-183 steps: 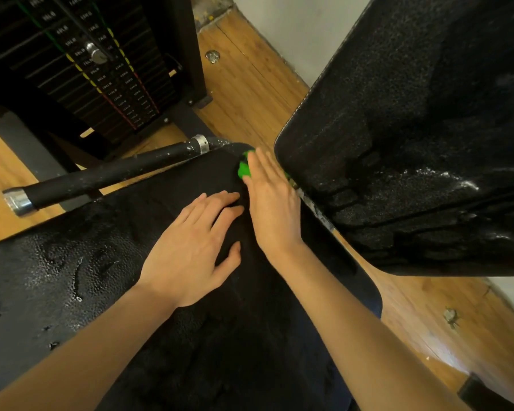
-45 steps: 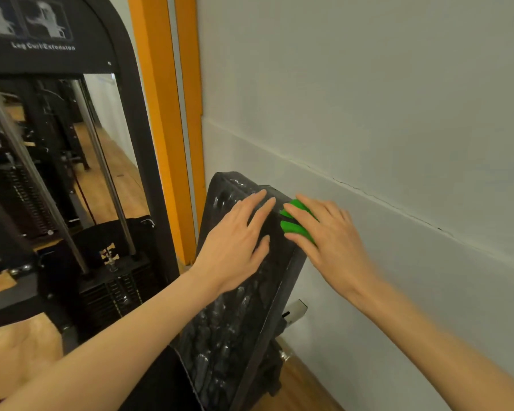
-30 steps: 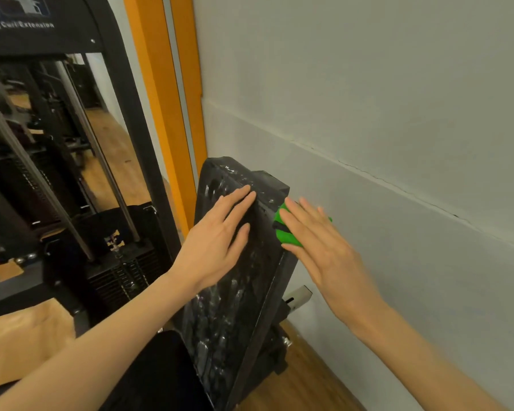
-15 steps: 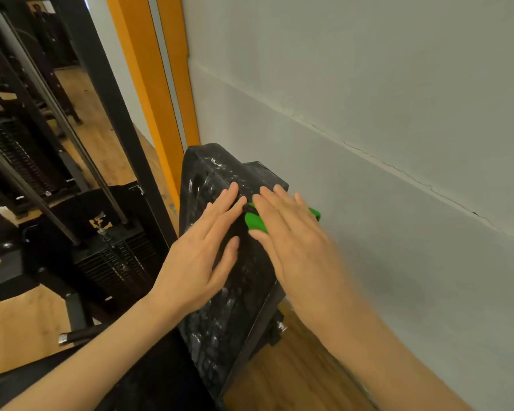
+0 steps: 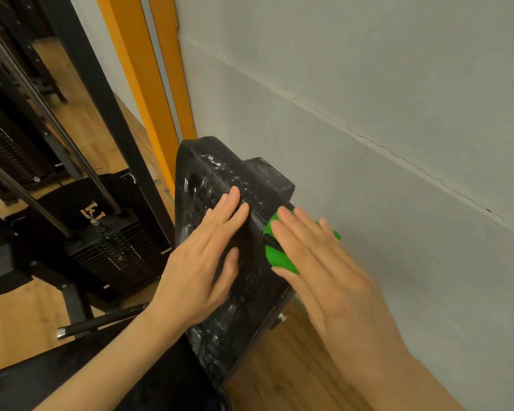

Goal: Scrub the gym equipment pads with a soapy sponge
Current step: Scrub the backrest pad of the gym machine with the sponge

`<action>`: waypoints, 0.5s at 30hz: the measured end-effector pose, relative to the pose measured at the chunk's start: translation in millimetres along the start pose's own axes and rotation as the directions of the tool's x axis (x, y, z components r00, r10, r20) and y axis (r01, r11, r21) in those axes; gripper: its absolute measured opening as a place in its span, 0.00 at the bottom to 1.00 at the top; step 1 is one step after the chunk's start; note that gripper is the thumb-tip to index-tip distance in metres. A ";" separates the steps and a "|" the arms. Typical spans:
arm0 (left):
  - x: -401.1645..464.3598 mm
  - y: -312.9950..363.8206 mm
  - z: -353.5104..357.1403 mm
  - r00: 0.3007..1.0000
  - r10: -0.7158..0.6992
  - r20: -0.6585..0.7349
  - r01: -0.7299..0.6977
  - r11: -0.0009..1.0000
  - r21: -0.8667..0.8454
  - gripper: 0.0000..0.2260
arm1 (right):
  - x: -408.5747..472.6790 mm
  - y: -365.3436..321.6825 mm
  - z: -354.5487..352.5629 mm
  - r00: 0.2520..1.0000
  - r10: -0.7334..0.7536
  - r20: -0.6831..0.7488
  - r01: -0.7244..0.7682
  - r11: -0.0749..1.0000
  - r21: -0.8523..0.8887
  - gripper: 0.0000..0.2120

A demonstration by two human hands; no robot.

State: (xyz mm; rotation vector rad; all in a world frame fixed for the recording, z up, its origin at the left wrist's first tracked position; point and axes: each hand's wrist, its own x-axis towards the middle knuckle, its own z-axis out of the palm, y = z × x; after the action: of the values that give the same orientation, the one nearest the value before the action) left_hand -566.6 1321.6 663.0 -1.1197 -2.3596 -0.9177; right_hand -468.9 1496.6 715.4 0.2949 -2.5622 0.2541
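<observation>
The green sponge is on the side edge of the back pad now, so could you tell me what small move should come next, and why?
Probably slide the green sponge further down the edge of the back pad under the flat right hand, since that lower stretch lies below the sponge, while the left hand steadies the wet front face.

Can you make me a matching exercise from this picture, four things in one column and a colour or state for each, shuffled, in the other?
1. sponge
2. back pad
3. left hand
4. door frame

a. orange
b. flat on the pad's front
c. green
d. black, wet with suds

Pairs: 1-c, 2-d, 3-b, 4-a
</observation>
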 end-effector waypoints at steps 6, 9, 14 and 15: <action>1.8 0.4 2.7 1.000 -0.028 -0.013 0.028 1.000 0.000 0.23 | 51.3 -10.9 22.5 0.996 0.092 -0.018 -0.093 0.995 -0.037 0.23; 0.8 0.0 2.0 1.000 -0.011 -0.006 0.011 1.000 0.022 0.23 | 13.5 -6.3 3.5 0.998 0.053 0.014 -0.053 0.999 -0.006 0.22; 2.0 2.9 7.0 0.998 -0.051 -0.023 0.051 0.999 -0.018 0.24 | 41.8 -3.7 10.6 0.998 0.063 0.018 -0.063 0.998 0.020 0.20; 2.0 2.8 7.7 0.998 -0.059 -0.027 0.058 0.998 -0.014 0.24 | 53.1 -6.0 17.2 0.996 0.083 0.011 -0.083 0.996 0.011 0.20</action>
State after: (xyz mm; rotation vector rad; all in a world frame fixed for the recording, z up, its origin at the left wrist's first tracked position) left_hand -566.0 1329.3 659.7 -1.0412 -2.3785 -0.9642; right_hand -519.9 1478.4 730.3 0.1949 -2.5877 0.2990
